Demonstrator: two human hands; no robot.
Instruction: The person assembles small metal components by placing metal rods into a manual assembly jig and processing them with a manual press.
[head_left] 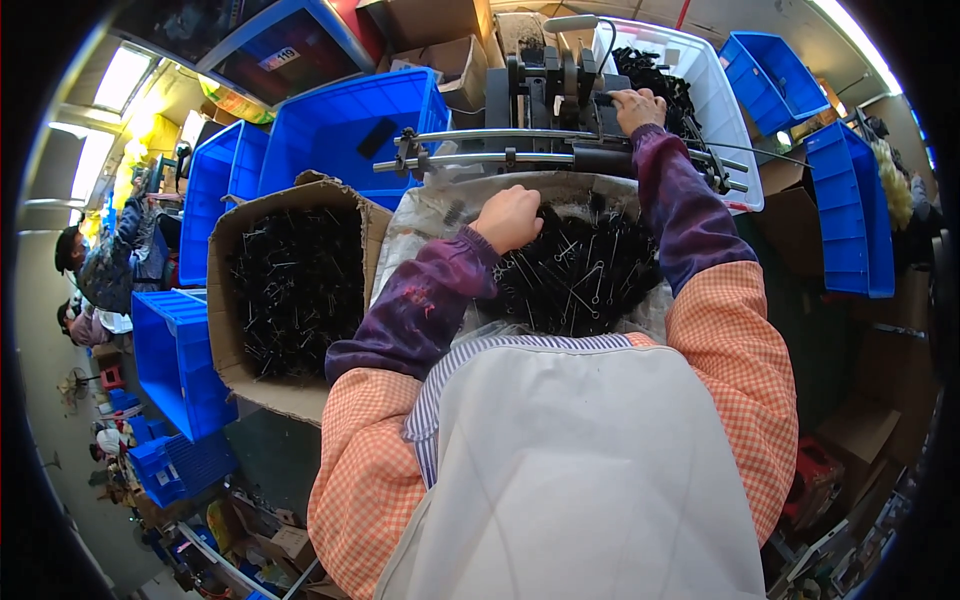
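My left hand (pixel 508 218) is closed, knuckles up, at the upper left edge of a heap of small black-bristled wire brushes (pixel 575 270) in front of me. Thin metal stems, some ending in loops, stick out of that heap. Whatever the left fingers hold is hidden under the hand. Farther off, my right hand (pixel 640 108) is at the right side of a dark bench machine (pixel 560 95), its fingers curled down and pinched by a dark part. What they grip is too small to make out. Two steel rods (pixel 480 148) run across the machine's front.
Left of the heap stands a cardboard box (pixel 375 235) full of similar brushes. A white bin (pixel 715 75) with black pieces sits behind my right hand. Blue crates (pixel 340 110) are stacked at the far left, another blue crate (pixel 850 215) at right. Other people are at far left.
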